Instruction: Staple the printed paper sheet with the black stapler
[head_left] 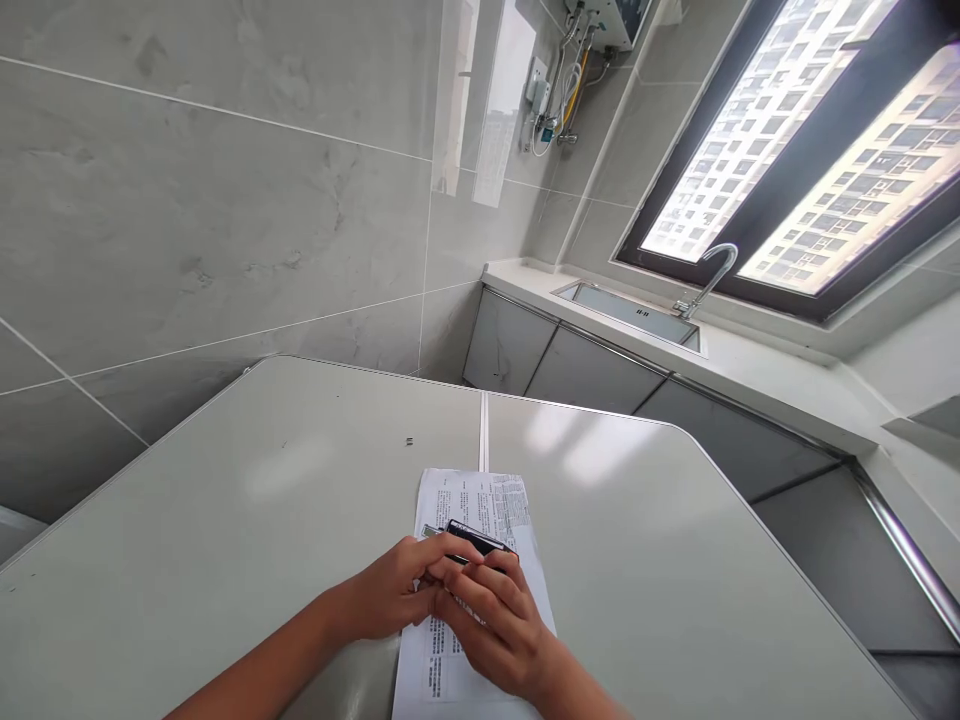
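I have both hands around what looks like a black stapler [480,538], just above the printed sheets [469,484] on the pale surface [225,570]. My left hand [416,580] comes in from the left, my right hand [499,620] from the near right. The fingers of both are bent and drawn together on the stapler's near side, overlapping in the middle; which fingertips actually pinch is hidden from me.

I'd judge it light enough for one hand, with a stiff, hard casing that won't bruise under pressure but may slide a little where it is glossy. The long sides near the middle seem the best hold, with fingertips kept clear of the narrow metal piece [430,532] showing at the left end, which could be thin-edged.

Its long axis lies aslant, the left end farther from me and the right end nearer, crossing the sheets' length rather than following it. The metal piece points left; I can't tell which end is the front.
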